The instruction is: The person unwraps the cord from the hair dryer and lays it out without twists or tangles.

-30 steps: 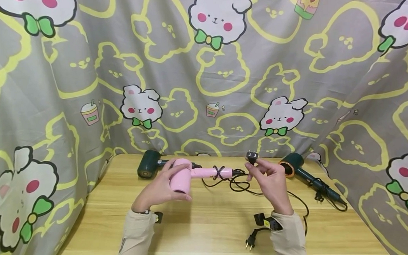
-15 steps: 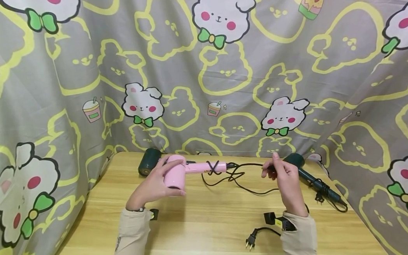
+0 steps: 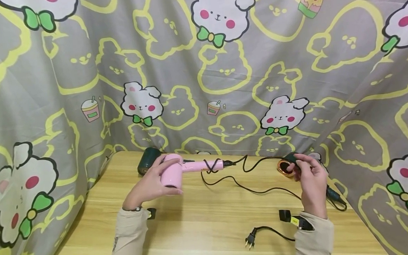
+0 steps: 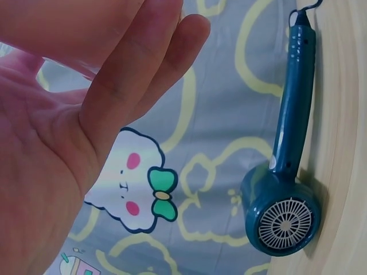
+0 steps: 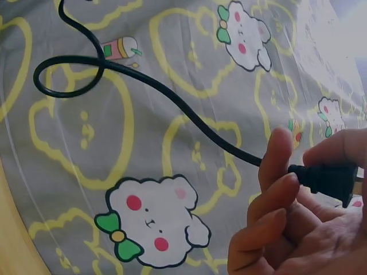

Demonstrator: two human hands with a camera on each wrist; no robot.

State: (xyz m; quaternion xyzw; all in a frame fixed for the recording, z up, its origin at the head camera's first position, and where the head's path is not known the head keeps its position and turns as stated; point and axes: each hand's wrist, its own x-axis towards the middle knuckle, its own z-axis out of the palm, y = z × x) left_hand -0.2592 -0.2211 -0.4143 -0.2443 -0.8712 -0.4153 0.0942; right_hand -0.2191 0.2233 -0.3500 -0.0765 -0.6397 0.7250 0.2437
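Note:
My left hand grips the barrel of a pink hair dryer, its thumb below and fingers over the top. The dryer's handle points right, with black cord crossed around it. In the left wrist view, part of the pink barrel shows above the palm. Over at the right, my right hand pinches a black plug between thumb and fingers. From that plug a black cord runs off with one loop in it. The head view shows the cord stretching from the dryer's handle to this hand.
A dark green hair dryer lies behind my left hand. Another, with an orange-rimmed end, lies partly hidden behind my right hand. Nearer me on the wooden table lies a two-pin plug. A patterned curtain surrounds the table.
My right hand has moved right with the plug, drawing the cord out longer and loosening its loops. My left hand has shifted slightly left with the pink hair dryer.

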